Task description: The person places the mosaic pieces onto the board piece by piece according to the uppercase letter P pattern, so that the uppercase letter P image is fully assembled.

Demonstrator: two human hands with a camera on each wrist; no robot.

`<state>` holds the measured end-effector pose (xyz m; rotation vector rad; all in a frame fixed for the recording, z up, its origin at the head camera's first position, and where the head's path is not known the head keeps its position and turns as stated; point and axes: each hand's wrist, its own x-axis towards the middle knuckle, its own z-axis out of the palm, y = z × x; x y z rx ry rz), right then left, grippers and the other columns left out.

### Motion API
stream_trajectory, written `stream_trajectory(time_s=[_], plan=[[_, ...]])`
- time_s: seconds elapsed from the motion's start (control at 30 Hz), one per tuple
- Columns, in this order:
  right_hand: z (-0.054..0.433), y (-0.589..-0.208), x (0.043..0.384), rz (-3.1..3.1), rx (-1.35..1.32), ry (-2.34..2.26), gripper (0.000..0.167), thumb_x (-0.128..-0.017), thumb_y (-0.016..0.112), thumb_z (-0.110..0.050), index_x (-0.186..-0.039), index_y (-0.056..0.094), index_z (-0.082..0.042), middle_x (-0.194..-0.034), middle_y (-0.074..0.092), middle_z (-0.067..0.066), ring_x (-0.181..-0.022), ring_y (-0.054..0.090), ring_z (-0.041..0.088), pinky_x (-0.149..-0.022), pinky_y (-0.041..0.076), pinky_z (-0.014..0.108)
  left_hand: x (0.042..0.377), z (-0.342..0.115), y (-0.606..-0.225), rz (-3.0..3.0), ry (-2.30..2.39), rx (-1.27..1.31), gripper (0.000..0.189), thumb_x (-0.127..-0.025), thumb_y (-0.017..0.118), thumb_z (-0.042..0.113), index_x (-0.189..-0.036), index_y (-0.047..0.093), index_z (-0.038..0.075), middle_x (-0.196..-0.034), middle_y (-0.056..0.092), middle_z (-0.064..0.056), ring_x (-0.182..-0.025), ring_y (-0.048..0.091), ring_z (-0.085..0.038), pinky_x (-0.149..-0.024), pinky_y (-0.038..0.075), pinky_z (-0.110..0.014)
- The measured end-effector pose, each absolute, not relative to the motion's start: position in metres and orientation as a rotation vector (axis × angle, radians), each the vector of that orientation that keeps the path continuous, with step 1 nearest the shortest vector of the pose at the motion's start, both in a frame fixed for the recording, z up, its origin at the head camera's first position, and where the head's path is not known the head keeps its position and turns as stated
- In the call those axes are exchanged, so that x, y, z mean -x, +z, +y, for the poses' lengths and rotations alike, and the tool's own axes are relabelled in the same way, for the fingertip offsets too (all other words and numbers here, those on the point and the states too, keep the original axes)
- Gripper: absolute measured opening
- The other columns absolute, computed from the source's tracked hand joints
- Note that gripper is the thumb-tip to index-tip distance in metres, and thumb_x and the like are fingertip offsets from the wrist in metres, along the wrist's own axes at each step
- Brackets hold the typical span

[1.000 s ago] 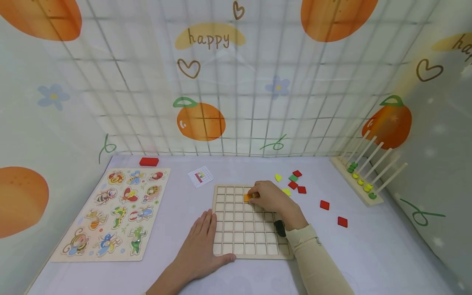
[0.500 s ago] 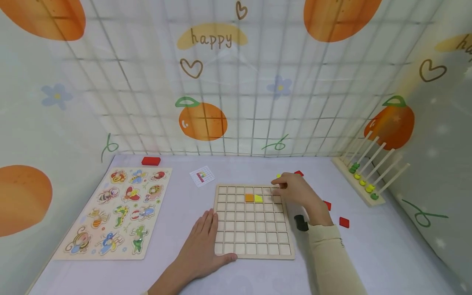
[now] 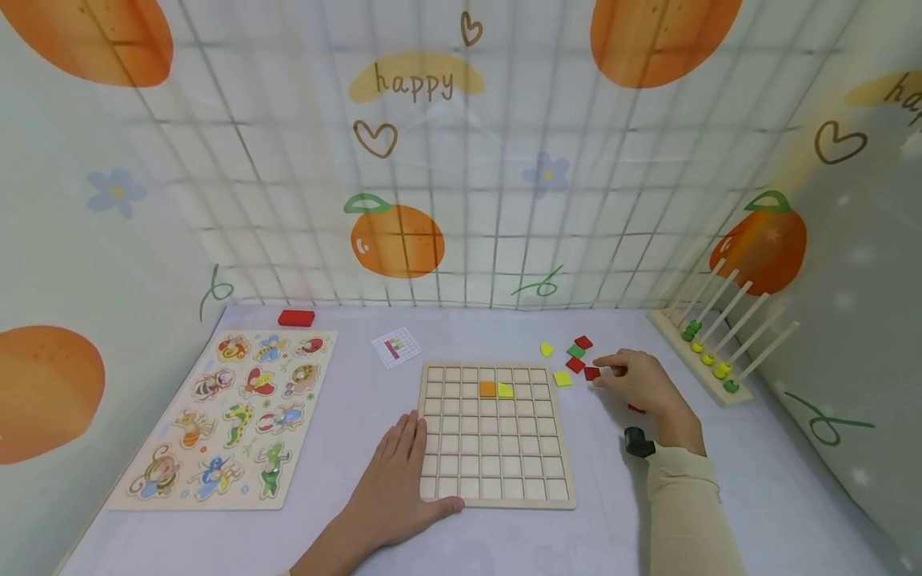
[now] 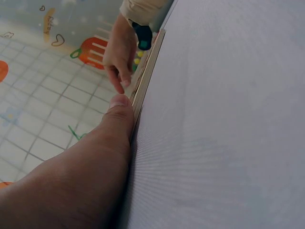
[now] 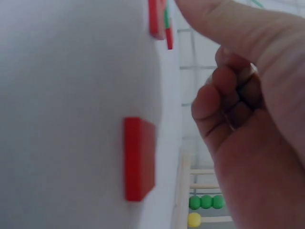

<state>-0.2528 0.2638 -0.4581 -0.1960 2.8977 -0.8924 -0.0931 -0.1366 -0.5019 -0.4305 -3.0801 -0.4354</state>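
Note:
My left hand (image 3: 389,480) rests flat along the left edge of a wooden grid board (image 3: 497,436), its thumb at the near edge. In the board's second row sit an orange square tile (image 3: 487,390) and, right beside it, a yellow tile with a cut corner (image 3: 506,390). Past the board's right side, my right hand (image 3: 643,386) is over the table, thumb and forefinger apart, fingertips right at a red tile (image 3: 591,374). In the right wrist view, its other fingers curl loosely with nothing in them, and another red tile (image 5: 138,160) lies below.
Near the red tile lie another red tile (image 3: 575,365), a green tile (image 3: 575,351), a yellow square (image 3: 562,378) and a yellow rounded piece (image 3: 546,350). A pattern card (image 3: 395,347), insect puzzle (image 3: 230,472), red block (image 3: 296,318) and peg stand with beads (image 3: 702,364) surround the board.
My right hand has let go of the orange tile, left it in the grid, and moved right off the board to the loose tiles. My left hand has stayed on the board's edge.

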Motion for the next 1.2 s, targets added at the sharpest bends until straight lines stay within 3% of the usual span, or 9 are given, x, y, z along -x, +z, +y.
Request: stream_trajectory(time_s=[0.17,0.43,0.73,0.87,1.07,1.2], plan=[[0.266,-0.464,0.254,2.893,0.201,-0.892,0.037,-0.091,0.076,-0.020,-0.126,0.072,-0.006,-0.084,0.050,0.006,-0.080,0.048,0.022,-0.056,0.040,0.027,0.093,-0.138,-0.503,-3.071,-0.445,0.436,0.129,-0.076,0.047,0.094,-0.162,0.021,0.000,-0.171,0.016,-0.018,-0.159,0.015,-0.034,-0.128,0.022,-0.050],[0.263,-0.468,0.256,2.889,0.094,-0.851,0.046,-0.090,0.078,-0.021,-0.132,0.068,-0.004,-0.095,0.053,0.009,-0.094,0.050,0.026,-0.067,0.042,0.029,0.093,-0.138,-0.505,-3.067,-0.443,0.434,0.130,-0.076,0.047,0.094,-0.162,0.021,0.000,-0.171,0.016,-0.018,-0.159,0.015,-0.034,-0.128,0.022,-0.050],[0.263,-0.468,0.255,2.895,0.096,-0.801,0.035,-0.093,0.074,-0.021,-0.124,0.071,-0.004,-0.095,0.056,0.009,-0.092,0.051,0.025,-0.069,0.042,0.029,0.093,-0.138,-0.505,-3.073,-0.425,0.438,0.130,-0.076,0.047,0.094,-0.162,0.020,0.000,-0.171,0.016,-0.018,-0.159,0.015,-0.033,-0.128,0.021,-0.050],[0.261,-0.468,0.256,2.890,0.085,-0.784,0.032,-0.093,0.073,-0.022,-0.117,0.072,-0.002,-0.093,0.057,0.010,-0.091,0.052,0.026,-0.072,0.044,0.033,0.094,-0.138,-0.504,-3.074,-0.430,0.437,0.130,-0.076,0.048,0.094,-0.162,0.021,0.000,-0.171,0.016,-0.018,-0.159,0.015,-0.034,-0.128,0.022,-0.050],[0.259,-0.470,0.257,2.872,0.013,-0.782,0.036,-0.092,0.073,-0.027,-0.117,0.071,-0.001,-0.109,0.065,0.016,-0.100,0.054,0.031,-0.087,0.053,0.046,0.094,-0.137,-0.503,-3.085,-0.441,0.431,0.129,-0.076,0.049,0.093,-0.162,0.020,0.000,-0.171,0.015,-0.018,-0.159,0.014,-0.034,-0.128,0.022,-0.050],[0.258,-0.466,0.256,2.888,-0.008,-0.784,0.039,-0.091,0.072,-0.030,-0.118,0.071,-0.002,-0.111,0.063,0.017,-0.101,0.053,0.031,-0.085,0.052,0.044,0.093,-0.137,-0.502,-3.081,-0.442,0.433,0.129,-0.076,0.050,0.092,-0.162,0.021,0.000,-0.171,0.016,-0.019,-0.159,0.015,-0.034,-0.128,0.022,-0.050]])
